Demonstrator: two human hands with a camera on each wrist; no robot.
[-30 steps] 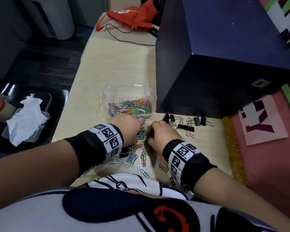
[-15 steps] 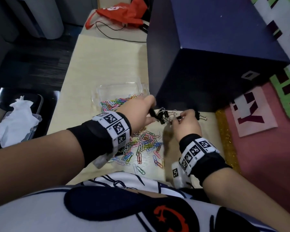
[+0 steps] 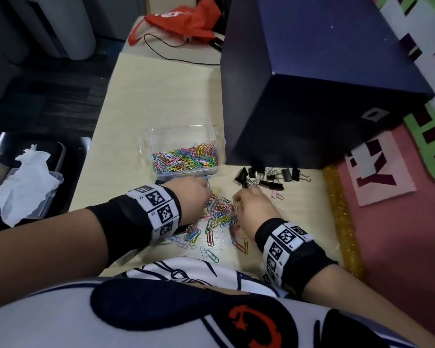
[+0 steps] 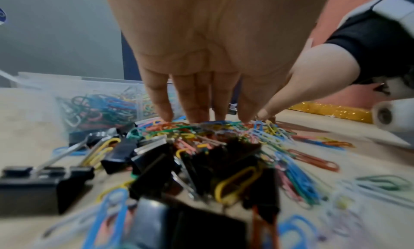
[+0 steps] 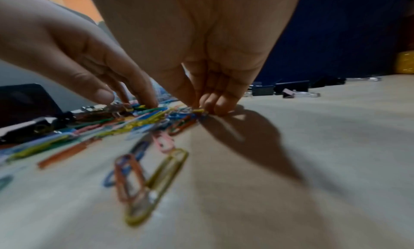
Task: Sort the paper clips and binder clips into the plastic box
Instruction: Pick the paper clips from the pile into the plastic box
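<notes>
A clear plastic box (image 3: 150, 136) near the table's middle holds many coloured paper clips (image 3: 186, 159). In front of it lies a loose pile of paper clips (image 3: 219, 217). My left hand (image 3: 201, 189) presses straight fingers (image 4: 197, 111) onto the pile's far edge. My right hand (image 3: 239, 199) has its fingertips (image 5: 220, 104) bunched on clips at the pile's right edge. Black binder clips (image 3: 269, 177) and one small pink one (image 3: 275, 195) lie to the right, against the blue box. More black binder clips (image 4: 33, 180) sit under my left wrist.
A large dark blue box (image 3: 312, 96) stands on the table's right half. A red bag (image 3: 183, 21) and a black cable (image 3: 166, 54) lie at the far end. A gold glitter strip (image 3: 342, 217) edges the table's right side. Left of the table, a container holds tissue (image 3: 25, 182).
Half a second ago both hands were at the binder clips by the blue box, the left holding one. Both have come back down onto the loose paper clip pile.
</notes>
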